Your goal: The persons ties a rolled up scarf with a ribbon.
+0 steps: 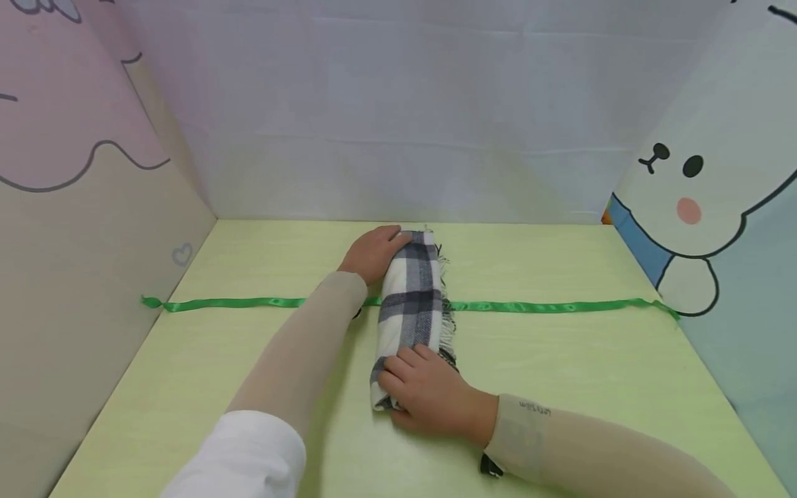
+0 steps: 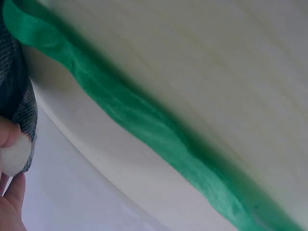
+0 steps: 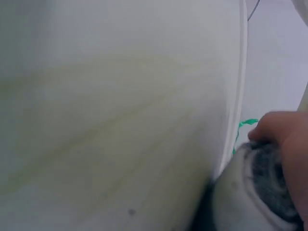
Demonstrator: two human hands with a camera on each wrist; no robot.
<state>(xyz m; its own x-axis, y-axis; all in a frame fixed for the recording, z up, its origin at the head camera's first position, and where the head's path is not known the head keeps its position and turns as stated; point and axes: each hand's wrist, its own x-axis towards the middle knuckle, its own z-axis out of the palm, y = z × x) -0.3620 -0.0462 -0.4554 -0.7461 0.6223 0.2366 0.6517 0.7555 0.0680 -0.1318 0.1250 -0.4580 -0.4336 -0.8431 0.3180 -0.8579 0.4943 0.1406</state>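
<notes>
A: Head view?
B: Green ribbon (image 1: 548, 306) crosses the table (image 1: 598, 380) left to right, hidden midway by left forearm (image 1: 299, 346) and plaid cloth (image 1: 411, 297). Cloth lies rolled at centre, near to far, fringe (image 1: 447, 328) rightward. Left hand (image 1: 372, 254) grips its far end; right hand (image 1: 432, 394), fingers curled over, its near end.
A: Left wrist?
B: Thumb (image 2: 7, 132) and fingertip (image 2: 17, 188) pinch the cloth; ribbon close by.
A: Right wrist?
B: Hand gripping the roll; layered end (image 3: 269, 180) shows plainly only here.
</notes>
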